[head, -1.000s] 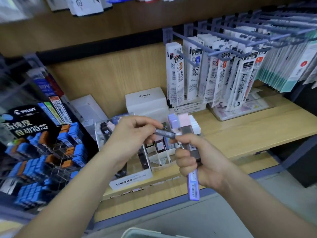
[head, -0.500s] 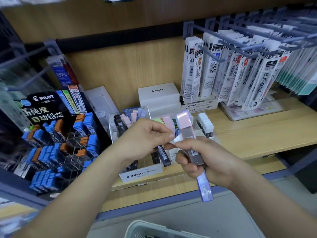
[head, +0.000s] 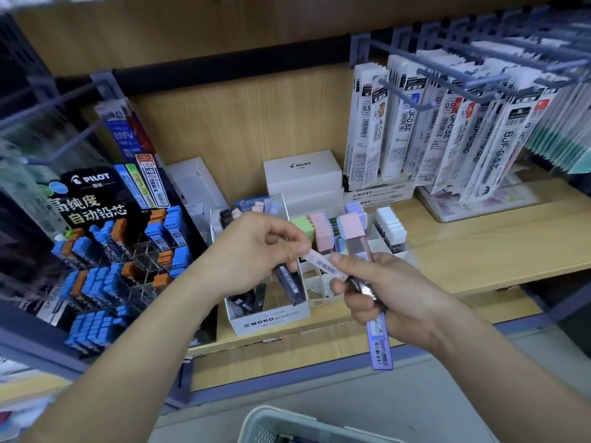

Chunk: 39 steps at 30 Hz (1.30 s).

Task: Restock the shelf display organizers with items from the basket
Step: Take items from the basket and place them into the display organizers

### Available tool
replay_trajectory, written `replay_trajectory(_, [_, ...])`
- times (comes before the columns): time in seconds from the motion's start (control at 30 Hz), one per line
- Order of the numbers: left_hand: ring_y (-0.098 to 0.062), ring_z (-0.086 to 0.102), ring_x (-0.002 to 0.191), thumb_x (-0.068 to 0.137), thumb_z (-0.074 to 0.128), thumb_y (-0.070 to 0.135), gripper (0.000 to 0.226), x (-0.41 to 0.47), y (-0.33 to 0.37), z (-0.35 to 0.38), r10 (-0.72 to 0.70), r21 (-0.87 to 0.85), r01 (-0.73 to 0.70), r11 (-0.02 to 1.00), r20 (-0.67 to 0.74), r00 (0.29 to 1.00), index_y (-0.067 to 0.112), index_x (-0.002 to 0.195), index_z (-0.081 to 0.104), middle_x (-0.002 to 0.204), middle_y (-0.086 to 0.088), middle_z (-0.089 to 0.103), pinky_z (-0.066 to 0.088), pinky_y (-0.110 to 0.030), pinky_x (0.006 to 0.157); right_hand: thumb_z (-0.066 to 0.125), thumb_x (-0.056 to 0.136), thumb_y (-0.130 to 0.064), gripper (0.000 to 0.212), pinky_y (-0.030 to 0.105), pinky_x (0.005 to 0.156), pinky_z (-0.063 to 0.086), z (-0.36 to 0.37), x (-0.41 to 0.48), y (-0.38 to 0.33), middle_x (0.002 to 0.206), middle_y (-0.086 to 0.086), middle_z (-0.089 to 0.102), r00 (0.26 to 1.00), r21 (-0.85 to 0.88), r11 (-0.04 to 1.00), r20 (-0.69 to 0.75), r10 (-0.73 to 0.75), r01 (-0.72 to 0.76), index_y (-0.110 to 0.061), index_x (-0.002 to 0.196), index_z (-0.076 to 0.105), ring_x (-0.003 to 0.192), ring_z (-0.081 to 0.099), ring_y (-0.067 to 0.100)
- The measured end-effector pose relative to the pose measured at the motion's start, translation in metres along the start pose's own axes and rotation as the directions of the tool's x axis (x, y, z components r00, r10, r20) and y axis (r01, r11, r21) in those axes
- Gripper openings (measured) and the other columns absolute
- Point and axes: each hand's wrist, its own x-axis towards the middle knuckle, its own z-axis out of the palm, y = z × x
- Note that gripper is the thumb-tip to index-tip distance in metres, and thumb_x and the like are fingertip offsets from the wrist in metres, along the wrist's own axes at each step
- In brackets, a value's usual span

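Just beyond our hands sits the white cardboard MONO display organizer (head: 271, 319), and below them the pale plastic basket (head: 275, 422). Our right hand (head: 396, 298) grips a bundle of slim pink and purple lead cases (head: 379, 342), while our left hand (head: 252, 254) pinches one pale pink barcoded case (head: 323, 266) at the bundle's top. We judge restocking is midway, and next this case needs its matching slot

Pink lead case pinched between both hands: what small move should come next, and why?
Probably the left hand should draw the pink lead case clear of the bundle in the right hand and slot it into the pink row of the organizer: it pinches the case's end, and pink caps stand just behind.
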Motion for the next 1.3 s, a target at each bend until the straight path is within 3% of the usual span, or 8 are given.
replay_trajectory(0.27, [-0.008,0.049,0.047,0.082,0.072,0.018,0.004,-0.003,-0.002,-0.013,-0.077,-0.055,0.074,0.996,-0.047,0.996,0.015,0.082,0.075,0.071,-0.005,0.072,0.040,-0.018,0.044,0.063,0.091,-0.030,0.024,0.020,0.039,0.027,0.008,0.003,0.001,0.067,0.009,0.061,0.998,-0.081,0.995,-0.020,-0.064,0.062,-0.007,0.098,0.060,0.043,0.035,0.012])
replay_trajectory(0.47, [0.003,0.055,0.049,0.084,0.071,0.024,0.005,-0.004,-0.022,-0.061,0.044,0.258,0.069,0.964,-0.408,0.912,0.022,0.082,0.074,0.069,0.006,0.071,0.045,-0.020,0.058,0.059,0.094,-0.030,0.032,0.022,0.041,0.022,0.008,0.005,-0.005,0.058,0.004,0.048,0.989,-0.078,0.995,-0.130,-0.072,0.062,-0.004,0.112,0.064,0.041,0.031,0.013])
replay_trajectory(0.6, [-0.004,0.061,0.080,0.086,0.069,0.026,0.012,-0.005,-0.032,-0.057,0.080,0.488,0.102,0.867,-0.338,0.938,0.022,0.094,0.076,0.089,0.010,0.072,0.047,-0.022,0.082,0.062,0.091,-0.024,0.035,0.022,0.040,0.022,0.007,0.009,-0.005,0.064,0.005,0.050,0.988,-0.089,0.995,-0.146,-0.046,0.033,-0.005,0.120,0.059,0.040,0.032,0.013])
replay_trajectory(0.73, [-0.009,0.057,0.077,0.090,0.065,0.023,0.014,-0.003,-0.031,-0.043,0.206,0.610,0.020,0.792,-0.299,0.932,0.017,0.096,0.076,0.093,0.003,0.073,0.040,-0.018,0.071,0.063,0.091,-0.021,0.032,0.022,0.040,0.022,0.008,0.012,-0.005,0.065,0.006,0.050,0.988,-0.116,0.993,-0.152,-0.025,0.007,-0.004,0.118,0.059,0.040,0.031,0.014])
replay_trajectory(0.87, [-0.018,0.064,0.087,0.091,0.062,0.023,0.016,0.001,-0.035,-0.033,0.240,0.642,-0.032,0.766,-0.239,0.941,0.015,0.094,0.076,0.093,-0.001,0.074,0.049,-0.032,0.080,0.063,0.092,-0.016,0.032,0.022,0.039,0.023,0.013,0.017,-0.005,0.066,0.005,0.057,0.984,-0.177,0.983,-0.164,-0.073,0.044,0.002,0.117,0.056,0.038,0.032,0.014])
replay_trajectory(1.0, [-0.020,0.064,0.091,0.092,0.061,0.026,0.018,0.007,-0.042,-0.026,0.233,0.686,-0.049,0.726,-0.179,0.956,0.016,0.097,0.075,0.095,-0.002,0.073,0.050,-0.035,0.082,0.059,0.092,-0.010,0.017,0.021,0.040,0.027,0.029,0.028,-0.006,0.093,0.002,0.076,0.976,-0.216,0.972,-0.175,-0.131,0.092,-0.007,0.109,0.060,0.039,0.037,0.012])
replay_trajectory(1.13, [-0.020,0.063,0.089,0.093,0.059,0.028,0.019,0.010,-0.043,-0.028,0.252,0.725,-0.064,0.685,-0.153,0.956,0.016,0.096,0.075,0.091,-0.001,0.072,0.050,-0.036,0.079,0.052,0.091,-0.004,0.014,0.020,0.039,0.029,0.051,0.044,-0.003,0.109,0.017,0.069,0.978,-0.269,0.956,-0.139,-0.155,0.113,-0.015,0.097,0.058,0.038,0.042,0.012])
replay_trajectory(1.3, [-0.021,0.062,0.092,0.092,0.060,0.028,0.018,0.007,-0.047,-0.033,0.270,0.746,-0.095,0.659,-0.117,0.956,0.020,0.097,0.075,0.094,-0.002,0.071,0.050,-0.037,0.081,0.046,0.091,-0.004,0.019,0.022,0.041,0.033,0.069,0.058,0.006,0.067,0.002,0.057,0.976,-0.429,0.890,-0.070,-0.205,0.156,-0.019,0.096,0.056,0.044,0.049,0.012])
